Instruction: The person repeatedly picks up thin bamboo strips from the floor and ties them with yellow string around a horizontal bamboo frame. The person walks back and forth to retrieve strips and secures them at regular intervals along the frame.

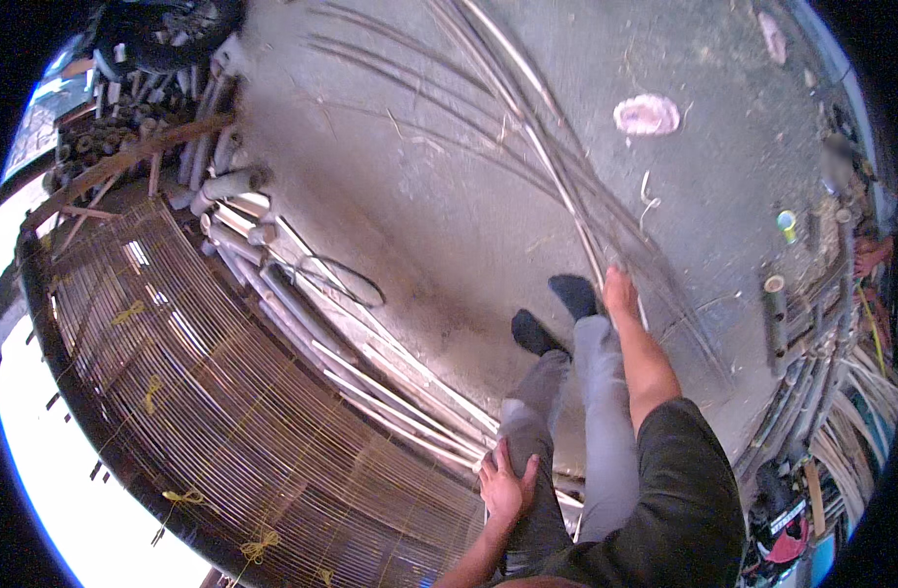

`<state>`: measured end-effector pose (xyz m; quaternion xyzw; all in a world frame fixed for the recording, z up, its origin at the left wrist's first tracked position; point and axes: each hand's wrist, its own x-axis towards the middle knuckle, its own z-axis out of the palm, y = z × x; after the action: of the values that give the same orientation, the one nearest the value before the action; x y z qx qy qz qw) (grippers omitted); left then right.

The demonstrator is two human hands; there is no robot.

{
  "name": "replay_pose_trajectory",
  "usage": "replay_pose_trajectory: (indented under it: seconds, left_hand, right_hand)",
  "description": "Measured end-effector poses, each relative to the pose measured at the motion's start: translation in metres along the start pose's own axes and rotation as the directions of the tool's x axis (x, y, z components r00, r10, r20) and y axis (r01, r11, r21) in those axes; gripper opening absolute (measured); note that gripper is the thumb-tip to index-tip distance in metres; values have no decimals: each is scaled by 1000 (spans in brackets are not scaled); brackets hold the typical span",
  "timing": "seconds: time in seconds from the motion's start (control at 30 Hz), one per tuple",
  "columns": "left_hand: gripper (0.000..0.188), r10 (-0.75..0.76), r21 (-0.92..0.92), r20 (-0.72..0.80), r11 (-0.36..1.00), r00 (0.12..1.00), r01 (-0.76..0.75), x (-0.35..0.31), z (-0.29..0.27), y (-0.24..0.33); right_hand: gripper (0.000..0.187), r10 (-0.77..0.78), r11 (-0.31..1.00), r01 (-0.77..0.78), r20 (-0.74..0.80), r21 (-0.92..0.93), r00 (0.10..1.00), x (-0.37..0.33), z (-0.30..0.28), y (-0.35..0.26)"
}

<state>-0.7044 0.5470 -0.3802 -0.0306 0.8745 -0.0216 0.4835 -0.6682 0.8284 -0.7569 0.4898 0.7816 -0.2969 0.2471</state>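
Note:
My right hand [619, 291] is closed around the near end of a few long, slender poles [539, 147], which look like bamboo or cane. They stretch away over the concrete floor past the upper edge of the view, and a short end sticks out below my fist. My left hand [508, 488] lies on my left thigh with its fingers spread, holding nothing. Pale thin strips [410, 421] run along the floor close to that hand. Both my feet, in dark socks, are on the floor beside the poles.
A large slatted screen [243, 392] tied with yellow cord stands at left. Thick bamboo lengths [272, 284] and a dark loop [351, 279] lie beside it. A pinkish oval piece [647, 115] is on the floor ahead. Bundled strips [850, 402] fill the right side.

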Motion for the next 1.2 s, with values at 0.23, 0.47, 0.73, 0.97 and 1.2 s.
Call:
replay_pose_trajectory:
  seconds: [0.23, 0.47, 0.73, 0.97, 1.2]
  left_hand:
    - [90, -12, -347, -184, 936, 983, -54, -21, 28, -39]
    - [81, 49, -412, -353, 888, 934, -203, -82, -43, -34]
    - [61, -68, -449, -857, 585, 511, -675, -177, -255, -71]
    - [35, -490, -714, -697, 412, 523, -566, -319, -260, -206]
    - [40, -790, -906, -400, 416, 465, -74, -483, -148, -362]
  right_hand:
    - [29, -56, 896, 244, -451, 372, 891, -164, -183, -93]
    - [30, -284, 659, 645, -665, 388, 691, -238, -365, -216]
    - [29, -644, 47, 824, -614, 564, 457, -396, -413, -514]
    - [33, -938, 189, -278, 258, 942, 233, -736, -321, -552]
    - [30, -690, 723, -87, 714, 685, -117, -855, -202, -466]
